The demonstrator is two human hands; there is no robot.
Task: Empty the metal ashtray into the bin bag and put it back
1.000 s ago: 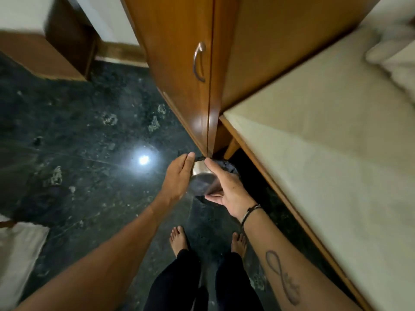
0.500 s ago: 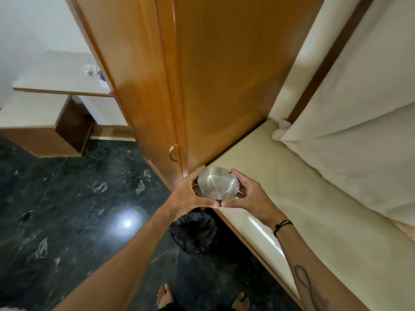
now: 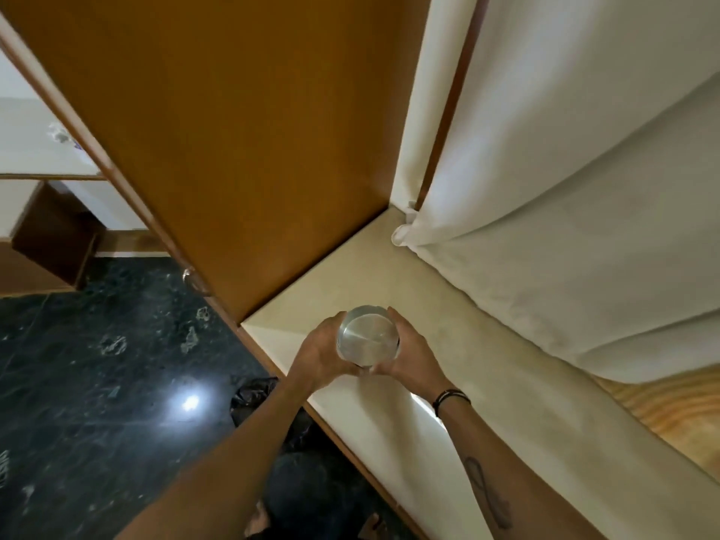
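Note:
The round metal ashtray (image 3: 368,337) is upright with its shiny inside facing me and looks empty. My left hand (image 3: 317,354) cups its left side and my right hand (image 3: 413,354) its right side, both gripping it. It is over the near left corner of the cream counter (image 3: 448,313); I cannot tell whether it touches the surface. The black bin bag (image 3: 253,391) sits on the floor below, partly hidden behind my left forearm.
A tall wooden cabinet (image 3: 241,150) rises just left of the counter, its door handle (image 3: 193,280) near the floor. White curtains (image 3: 565,189) hang over the counter's back and right. The floor (image 3: 97,383) is dark polished stone. My bare feet show at the bottom.
Both hands lifted the ashtray from down at the bin bag up to the counter's corner. It turned from tipped to upright. My view rose from the floor toward the counter.

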